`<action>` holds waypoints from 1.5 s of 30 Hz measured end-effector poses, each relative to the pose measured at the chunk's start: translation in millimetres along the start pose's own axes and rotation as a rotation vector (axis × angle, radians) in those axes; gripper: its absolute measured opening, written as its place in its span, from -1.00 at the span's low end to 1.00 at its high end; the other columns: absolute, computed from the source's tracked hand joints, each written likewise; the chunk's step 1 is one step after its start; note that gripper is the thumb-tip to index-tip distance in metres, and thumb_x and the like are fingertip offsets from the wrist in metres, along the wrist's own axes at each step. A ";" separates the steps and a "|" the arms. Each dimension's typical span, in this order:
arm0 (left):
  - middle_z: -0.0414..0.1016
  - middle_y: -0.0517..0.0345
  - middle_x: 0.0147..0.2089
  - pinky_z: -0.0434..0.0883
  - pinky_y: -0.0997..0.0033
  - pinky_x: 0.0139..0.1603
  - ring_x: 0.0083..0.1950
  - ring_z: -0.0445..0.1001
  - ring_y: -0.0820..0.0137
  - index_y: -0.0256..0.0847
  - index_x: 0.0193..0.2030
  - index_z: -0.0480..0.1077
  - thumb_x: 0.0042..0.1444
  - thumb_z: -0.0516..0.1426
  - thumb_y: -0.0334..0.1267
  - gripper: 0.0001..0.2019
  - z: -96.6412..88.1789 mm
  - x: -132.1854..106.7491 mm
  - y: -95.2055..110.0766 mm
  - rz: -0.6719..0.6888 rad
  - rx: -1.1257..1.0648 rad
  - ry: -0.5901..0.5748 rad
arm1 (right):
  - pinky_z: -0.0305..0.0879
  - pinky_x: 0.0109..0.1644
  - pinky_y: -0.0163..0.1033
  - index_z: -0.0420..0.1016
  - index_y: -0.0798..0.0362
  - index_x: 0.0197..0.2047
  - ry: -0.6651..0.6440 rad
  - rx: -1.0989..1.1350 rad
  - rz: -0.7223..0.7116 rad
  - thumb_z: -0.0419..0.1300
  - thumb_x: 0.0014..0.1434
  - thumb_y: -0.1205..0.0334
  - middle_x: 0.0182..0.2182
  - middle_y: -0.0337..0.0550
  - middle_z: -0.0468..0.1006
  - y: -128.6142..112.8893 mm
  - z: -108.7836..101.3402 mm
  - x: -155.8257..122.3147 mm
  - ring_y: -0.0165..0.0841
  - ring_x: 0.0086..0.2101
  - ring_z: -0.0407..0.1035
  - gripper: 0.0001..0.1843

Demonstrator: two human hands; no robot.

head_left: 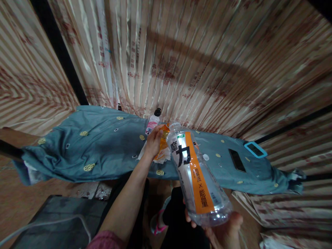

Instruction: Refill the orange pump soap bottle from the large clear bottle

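My right hand is closed around the base of a large clear plastic bottle with a silver and orange label. The bottle is uncapped and tilted, its mouth pointing away and to the left. My left hand grips a translucent orange container, partly hidden by the fingers, close beside the bottle's mouth. Whether the two touch, I cannot tell. Under the left hand lies a crumpled white tissue. Just behind that hand is a small bottle with a black cap and pink label.
A blue-grey patterned cloth covers the long narrow table. To the right lie a round white cap, a dark phone and a blue-framed device. A dark box with a cable stands lower left. Striped curtains hang behind.
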State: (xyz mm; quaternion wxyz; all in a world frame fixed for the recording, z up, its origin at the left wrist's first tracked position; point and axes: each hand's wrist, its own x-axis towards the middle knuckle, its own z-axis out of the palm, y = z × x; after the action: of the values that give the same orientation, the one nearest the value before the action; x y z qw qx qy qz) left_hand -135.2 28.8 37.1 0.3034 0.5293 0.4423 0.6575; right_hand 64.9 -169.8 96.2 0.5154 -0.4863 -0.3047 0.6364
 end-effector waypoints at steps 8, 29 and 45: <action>0.61 0.05 0.00 0.44 0.22 0.14 0.05 0.55 0.21 -0.14 -0.02 0.46 0.23 0.03 0.19 -0.53 0.5 0.4 2.7 0.035 0.025 -0.008 | 0.56 -0.12 0.16 0.55 -0.05 0.10 0.037 0.116 0.088 0.39 -0.47 -0.59 -0.28 0.06 0.73 4.8 4.6 -3.9 0.19 -0.08 0.58 0.13; 0.61 0.07 0.01 0.45 0.23 0.12 0.04 0.55 0.24 -0.13 0.00 0.44 0.21 0.12 0.08 -0.62 0.4 4.0 0.2 0.030 0.021 -0.019 | 0.47 0.09 0.22 0.52 -0.08 0.16 -0.162 0.210 0.065 0.41 -0.28 -0.50 -0.28 0.02 0.74 17.6 0.9 -2.9 0.12 -0.02 0.57 0.02; 0.61 0.06 0.03 0.46 0.18 0.16 0.07 0.56 0.21 -0.09 -0.01 0.45 0.22 0.13 0.06 -0.65 0.8 1.6 1.1 0.023 0.023 -0.023 | 0.46 0.09 0.23 0.54 -0.11 0.13 0.069 0.233 0.099 0.49 -0.48 -0.47 -0.23 0.01 0.74 6.9 22.5 -13.7 0.18 0.05 0.53 0.10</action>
State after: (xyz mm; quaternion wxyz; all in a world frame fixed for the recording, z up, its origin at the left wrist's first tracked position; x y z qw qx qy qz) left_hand -134.7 29.9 38.9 0.2946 0.5451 0.4404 0.6497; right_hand 41.4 -182.2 101.9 0.5465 -0.4591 -0.1862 0.6752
